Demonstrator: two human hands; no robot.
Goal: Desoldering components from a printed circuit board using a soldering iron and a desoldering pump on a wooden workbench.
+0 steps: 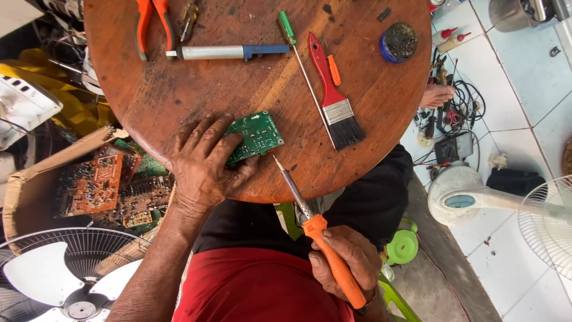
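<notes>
My left hand (201, 162) lies flat on the round wooden table (381, 119), its fingers holding down a small green circuit board (257, 135) near the table's front edge. An orange-handled soldering iron (325, 241) is gripped in my right hand (348, 256), below the table edge. The iron's metal tip (276, 160) points up and left, just beside the board's lower right corner.
At the back of the table lie a red-handled paintbrush (333, 95), a green-handled screwdriver (301, 59), a blue and silver desoldering pump (229, 52), orange pliers (152, 24) and a round tin (398, 42). A cardboard box of circuit boards (95, 185) sits left. Fans (65, 280) (536, 220) stand on the floor.
</notes>
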